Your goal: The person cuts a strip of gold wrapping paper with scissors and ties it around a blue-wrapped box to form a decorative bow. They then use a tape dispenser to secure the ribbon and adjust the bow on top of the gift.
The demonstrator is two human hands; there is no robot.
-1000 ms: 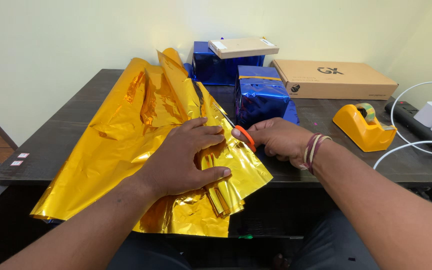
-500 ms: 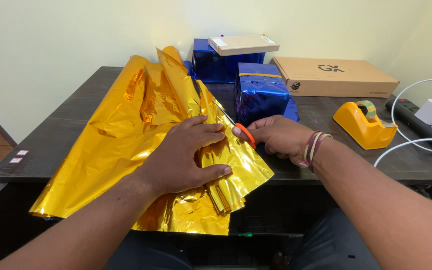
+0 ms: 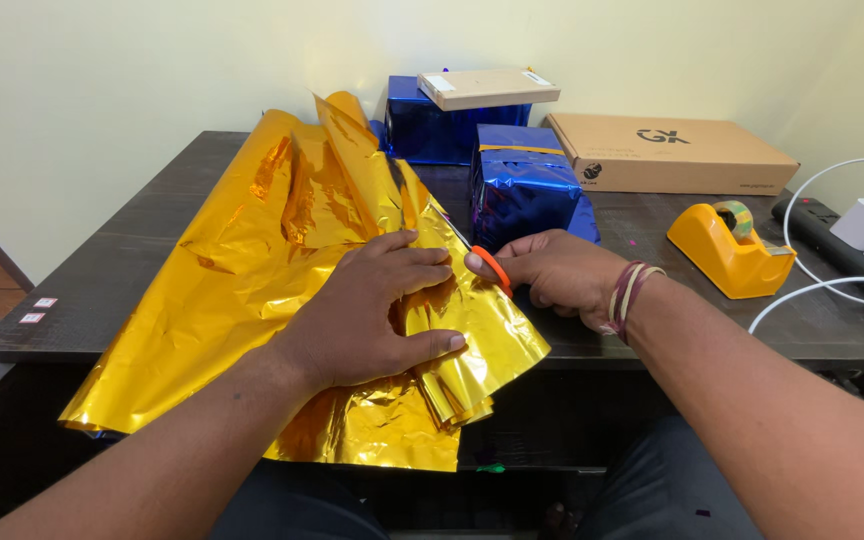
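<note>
Gold foil sheet (image 3: 252,270) spread over left half of dark table (image 3: 142,250), near edge overhanging. Left hand (image 3: 372,310) flat on sheet, fingers spread, pinning, gripping nothing. Right hand (image 3: 552,275) clenched on orange-handled scissors (image 3: 487,265), blades in foil. Advise: keep foil taut near blades, cut straight, fingers off line

Blue foil-wrapped box (image 3: 522,195) mid tabletop (image 3: 142,265), shiny, with a gold strip across its top. Bigger blue foil-wrapped box (image 3: 432,130) behind it by the wall, carrying a flat tan carton (image 3: 487,88) with small white labels on its lid. Long flat brown cardboard box (image 3: 667,152) just to the right, dark print on top and side. Two small white-and-red stickers (image 3: 39,310) down on the floor, far left.
</note>
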